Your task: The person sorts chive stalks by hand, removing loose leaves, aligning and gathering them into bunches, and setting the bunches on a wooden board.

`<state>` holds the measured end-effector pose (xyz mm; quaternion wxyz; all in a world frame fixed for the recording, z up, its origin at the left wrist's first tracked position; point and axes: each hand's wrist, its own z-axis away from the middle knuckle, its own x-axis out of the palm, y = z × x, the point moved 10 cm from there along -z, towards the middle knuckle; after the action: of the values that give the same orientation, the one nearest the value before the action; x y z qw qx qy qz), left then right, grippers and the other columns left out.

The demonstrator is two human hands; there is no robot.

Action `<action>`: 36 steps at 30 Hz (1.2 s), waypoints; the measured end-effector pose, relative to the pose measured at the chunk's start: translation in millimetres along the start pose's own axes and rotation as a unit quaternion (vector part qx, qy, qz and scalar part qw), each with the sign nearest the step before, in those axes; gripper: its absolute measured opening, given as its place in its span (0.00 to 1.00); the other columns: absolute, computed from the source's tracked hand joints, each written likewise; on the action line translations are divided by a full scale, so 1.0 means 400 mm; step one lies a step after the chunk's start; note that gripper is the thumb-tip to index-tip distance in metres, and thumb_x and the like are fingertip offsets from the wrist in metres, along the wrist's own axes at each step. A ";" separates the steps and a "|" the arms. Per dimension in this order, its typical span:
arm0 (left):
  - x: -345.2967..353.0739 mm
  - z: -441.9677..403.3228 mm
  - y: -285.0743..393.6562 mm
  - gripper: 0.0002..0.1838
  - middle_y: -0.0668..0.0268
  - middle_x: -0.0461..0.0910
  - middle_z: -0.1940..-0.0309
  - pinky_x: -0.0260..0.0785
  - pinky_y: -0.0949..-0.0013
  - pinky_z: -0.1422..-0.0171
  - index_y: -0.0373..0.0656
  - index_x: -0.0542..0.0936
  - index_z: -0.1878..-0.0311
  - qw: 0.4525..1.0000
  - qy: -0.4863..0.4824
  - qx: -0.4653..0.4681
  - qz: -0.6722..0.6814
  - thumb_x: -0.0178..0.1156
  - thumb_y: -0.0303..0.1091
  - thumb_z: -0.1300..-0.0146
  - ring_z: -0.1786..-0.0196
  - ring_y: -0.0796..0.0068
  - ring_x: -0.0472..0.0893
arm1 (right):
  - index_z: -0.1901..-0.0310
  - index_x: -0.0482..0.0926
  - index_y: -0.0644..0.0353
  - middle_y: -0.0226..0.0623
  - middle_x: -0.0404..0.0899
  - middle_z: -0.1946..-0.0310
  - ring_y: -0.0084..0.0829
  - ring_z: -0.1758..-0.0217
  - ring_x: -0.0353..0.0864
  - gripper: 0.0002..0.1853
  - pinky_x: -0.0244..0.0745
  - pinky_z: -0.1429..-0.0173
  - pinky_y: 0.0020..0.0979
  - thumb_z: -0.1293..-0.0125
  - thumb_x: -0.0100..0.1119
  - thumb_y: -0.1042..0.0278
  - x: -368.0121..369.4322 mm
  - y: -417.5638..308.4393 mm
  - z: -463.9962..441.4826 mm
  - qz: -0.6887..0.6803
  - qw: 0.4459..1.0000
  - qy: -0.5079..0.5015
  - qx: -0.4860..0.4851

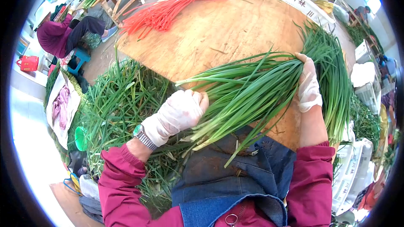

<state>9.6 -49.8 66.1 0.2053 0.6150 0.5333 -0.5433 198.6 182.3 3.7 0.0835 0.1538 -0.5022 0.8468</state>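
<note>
A loose bunch of long green leafy stalks [252, 88] lies slanting over the front edge of the wooden board, its pale ends toward the lower left. My right hand [309, 82], in a whitish glove, is wrapped round the bunch at its upper right end. At the bunch's left side, my left hand [185, 111], gloved and with a watch at the wrist, is closed; what its fingers hold, if anything, is hidden. A thick pile of similar stalks [332, 84] lies on the board just right of my right hand.
Red strips [176, 8] lie at the far side of the wooden board [252, 25]. A big heap of loose greens [122, 96] is left of the board. Another person [63, 33] sits at the upper left beside a wooden table. White sacks [353, 172] are at the right.
</note>
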 end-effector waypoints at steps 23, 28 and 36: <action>-0.297 0.691 -0.223 0.07 0.58 0.73 0.73 0.65 0.61 0.65 0.37 0.76 0.66 0.827 -0.186 -0.449 -0.282 0.55 0.19 0.50 0.68 0.59 0.73 | 0.75 0.76 0.59 0.37 0.78 0.81 0.36 0.81 0.75 0.12 0.74 0.70 0.35 0.42 0.53 0.59 0.000 0.006 -0.004 -0.042 0.999 -0.011 0.010; -0.176 0.306 -0.112 0.04 0.57 0.75 0.69 0.69 0.62 0.62 0.39 0.76 0.67 0.930 0.086 -0.348 0.084 0.58 0.25 0.47 0.65 0.60 0.75 | 0.73 0.75 0.59 0.38 0.78 0.77 0.36 0.76 0.76 0.13 0.74 0.67 0.36 0.43 0.54 0.57 -0.013 -0.009 0.002 -0.084 0.996 -0.010 -0.016; 0.067 0.108 -0.132 0.07 0.56 0.78 0.72 0.69 0.63 0.62 0.36 0.78 0.65 0.856 0.076 -0.398 0.322 0.61 0.27 0.48 0.69 0.58 0.77 | 0.72 0.71 0.58 0.40 0.77 0.76 0.36 0.74 0.75 0.10 0.73 0.65 0.37 0.42 0.54 0.61 -0.003 -0.061 0.009 -0.153 0.983 -0.061 -0.083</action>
<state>-60.6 -55.9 45.7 0.5548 0.6573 0.4906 -0.1397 207.8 191.0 25.0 0.1939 0.2730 -0.5452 0.7686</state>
